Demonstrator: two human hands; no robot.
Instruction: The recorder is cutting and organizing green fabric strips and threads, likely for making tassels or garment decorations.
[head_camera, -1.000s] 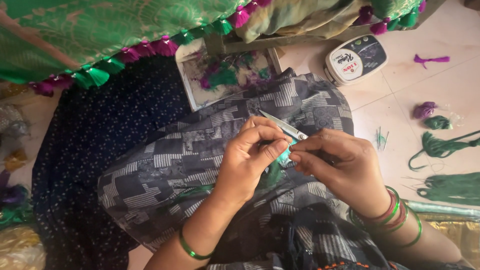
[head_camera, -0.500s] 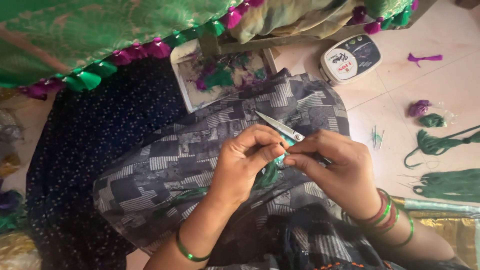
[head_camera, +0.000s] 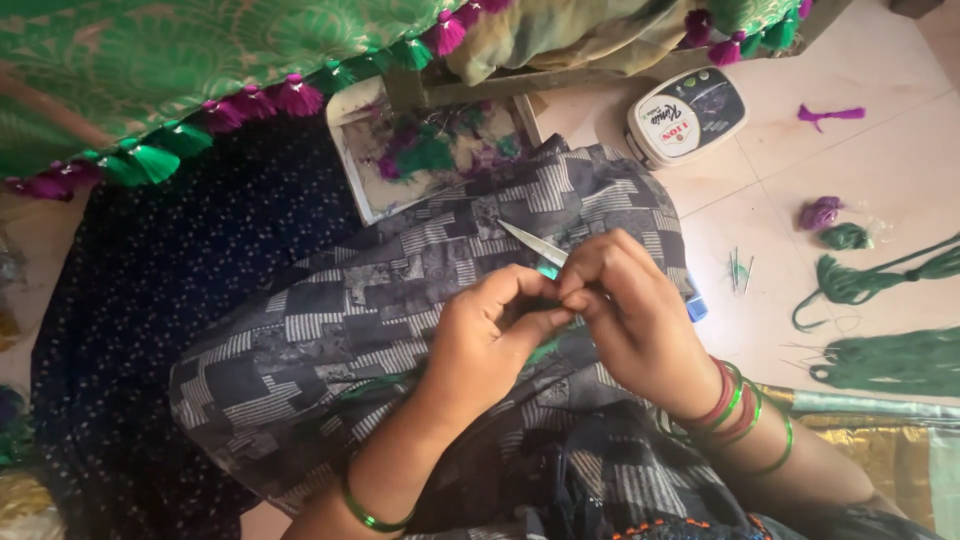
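What I most want to see is hidden: the spot where my two hands meet over my lap is closed off by my own knuckles, so whatever fine green thread sits between the fingertips shows only as a sliver of teal under them, and I cannot tell its shape. My left hand is curled with thumb and forefinger pressed together in a tight pinch, the other fingers folded under it. My right hand is bunched close against it, fingertips touching the left ones, closed around the handle end of a small pair of scissors; the handles themselves are buried in the fist. Only the blades show, a thin pale metal point lying over the grey patterned cloth on my knee. Their long axis runs diagonally, the tip aimed up and to the left, away from me, toward the white tray of purple and green scraps that the cloth partly covers. I cannot tell whether the blades are parted. The green fabric with tassels is cut off by the top edge, and the green thread bundles run out of the right edge, well apart from my hands.
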